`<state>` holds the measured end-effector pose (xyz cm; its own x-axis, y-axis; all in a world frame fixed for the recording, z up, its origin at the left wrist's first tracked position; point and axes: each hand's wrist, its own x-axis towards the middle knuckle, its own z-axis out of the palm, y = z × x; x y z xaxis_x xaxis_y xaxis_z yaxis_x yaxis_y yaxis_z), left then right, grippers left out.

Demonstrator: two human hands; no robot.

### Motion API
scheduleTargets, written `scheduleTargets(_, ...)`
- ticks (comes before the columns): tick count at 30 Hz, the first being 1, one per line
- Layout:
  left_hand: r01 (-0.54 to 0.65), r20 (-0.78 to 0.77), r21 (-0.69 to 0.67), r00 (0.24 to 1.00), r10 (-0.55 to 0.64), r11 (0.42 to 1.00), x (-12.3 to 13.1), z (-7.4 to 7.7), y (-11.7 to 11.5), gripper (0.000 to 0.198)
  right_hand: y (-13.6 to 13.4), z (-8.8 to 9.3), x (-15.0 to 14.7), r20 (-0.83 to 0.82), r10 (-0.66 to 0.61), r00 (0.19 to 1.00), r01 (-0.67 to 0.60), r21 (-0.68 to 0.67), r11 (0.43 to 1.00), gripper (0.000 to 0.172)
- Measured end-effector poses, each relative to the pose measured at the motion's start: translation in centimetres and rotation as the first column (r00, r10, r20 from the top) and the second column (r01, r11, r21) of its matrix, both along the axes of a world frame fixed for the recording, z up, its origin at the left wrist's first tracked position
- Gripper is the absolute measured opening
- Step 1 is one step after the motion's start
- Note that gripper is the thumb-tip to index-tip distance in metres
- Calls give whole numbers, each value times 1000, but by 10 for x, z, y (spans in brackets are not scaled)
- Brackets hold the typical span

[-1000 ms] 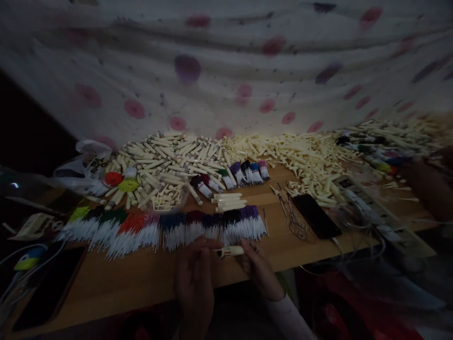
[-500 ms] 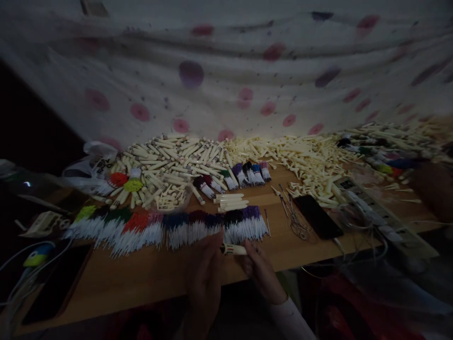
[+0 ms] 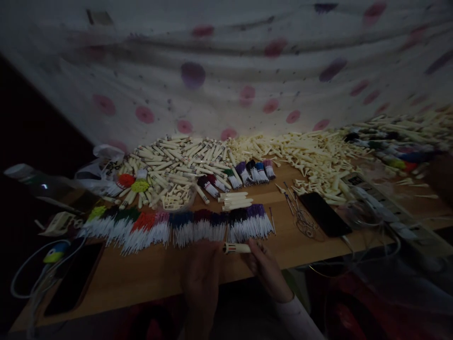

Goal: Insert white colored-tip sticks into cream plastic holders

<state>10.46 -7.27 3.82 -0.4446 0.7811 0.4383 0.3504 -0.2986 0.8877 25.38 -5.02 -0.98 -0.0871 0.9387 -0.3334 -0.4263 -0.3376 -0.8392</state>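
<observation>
A cream pen barrel (image 3: pixel 236 248) with dark slots at its left end lies level near the table's front edge. My right hand (image 3: pixel 267 271) is closed on its right end. Just left of the slotted end is my left hand (image 3: pixel 202 274), dim and blurred; its fingers and anything between them cannot be made out. Behind both hands stretches a row of white refills with coloured tips (image 3: pixel 203 226). Several cream barrels (image 3: pixel 235 201) lie side by side beyond that row.
Heaped cream barrels (image 3: pixel 177 156) and small cream parts (image 3: pixel 314 160) line the back. A black phone (image 3: pixel 324 215), a power strip (image 3: pixel 396 212) and cables lie right. A bottle (image 3: pixel 49 186) and dark device (image 3: pixel 76 278) are left. Another person's hand (image 3: pixel 439 177) is far right.
The view has shifted, so the table contents appear slightly farther right. The slotted end of the barrel now shows more clearly, with a gap between it and my left hand.
</observation>
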Motion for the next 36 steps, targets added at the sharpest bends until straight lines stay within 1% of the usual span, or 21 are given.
scheduleTargets(3, -25, 39, -40, 999, 27, 999, 5, 3, 3, 7, 0, -2, 3, 24, -22, 999, 21, 6, 1000, 57)
scheduleTargets(5, -26, 63, -39, 998, 28, 999, 7, 5, 5, 6, 0, -4, 5, 32, -39, 999, 39, 7, 999, 55)
scheduleTargets(7, 11, 58, -15, 998, -10, 1000, 9, 6, 7, 5, 1, -6, 6, 31, -56, 998, 56, 7, 998, 56)
scheduleTargets(9, 74, 33, -2, 997, -74, 997, 9, 4, 7, 8, 3, -7, 6, 24, -63, 998, 62, 7, 998, 58)
scheduleTargets(11, 123, 35, -24, 992, -122, 992, 10, 1, 5, 10, 5, -6, 6, 14, -56, 998, 56, 4, 998, 61)
scheduleTargets(12, 139, 71, -47, 988, -136, 989, 11, -2, 4, 12, 5, -4, 5, 9, -48, 999, 48, 0, 999, 62)
scheduleTargets(14, 184, 229, -98, 961, -158, 978, 15, -5, 2, 24, 6, -1, 5, -3, -23, 1000, 23, -14, 1000, 65)
scheduleTargets(16, 263, 415, -130, 890, -189, 956, 20, -7, 1, 43, 5, 4, 4, -20, 10, 1000, -10, -29, 1000, 67)
scheduleTargets(17, 307, 474, -140, 856, -208, 942, 23, -7, 1, 50, 5, 6, 3, -29, 24, 999, -25, -34, 999, 68)
scheduleTargets(18, 347, 501, -154, 835, -229, 925, 26, -6, 1, 53, 5, 8, 2, -38, 38, 999, -40, -37, 999, 69)
scheduleTargets(19, 381, 499, -173, 829, -252, 908, 27, -4, 2, 50, 4, 10, 1, -44, 51, 998, -53, -40, 998, 69)
scheduleTargets(21, 415, 436, -212, 850, -294, 885, 28, -1, 2, 38, 3, 13, 0, -48, 80, 996, -82, -48, 995, 67)
scheduleTargets(23, 386, 330, -216, 893, -305, 897, 25, 2, 4, 30, 3, 15, 0, -40, 112, 993, -115, -67, 991, 67)
scheduleTargets(26, 279, 107, -140, 958, -266, 950, 15, 2, 8, 24, 3, 18, 3, -11, 124, 992, -125, -82, 989, 68)
scheduleTargets(28, 256, -48, -70, 964, -260, 964, 9, 1, 11, 19, 0, 20, 8, 29, 94, 995, -92, -58, 994, 67)
scheduleTargets(29, 248, -101, -43, 963, -251, 968, 7, 0, 12, 18, -1, 23, 11, 58, 71, 996, -70, -35, 997, 66)
scheduleTargets(31, 213, -140, -14, 967, -213, 977, 5, -2, 12, 17, -5, 28, 16, 130, 22, 991, -26, 24, 999, 60)
scheduleTargets(33, 166, -135, -13, 977, -166, 986, 6, -4, 11, 16, -9, 33, 22, 214, -31, 976, 10, 102, 995, 53)
scheduleTargets(36, 184, -161, -19, 969, -185, 983, 6, -4, 9, 13, -13, 41, 29, 324, -118, 939, 45, 223, 974, 45)
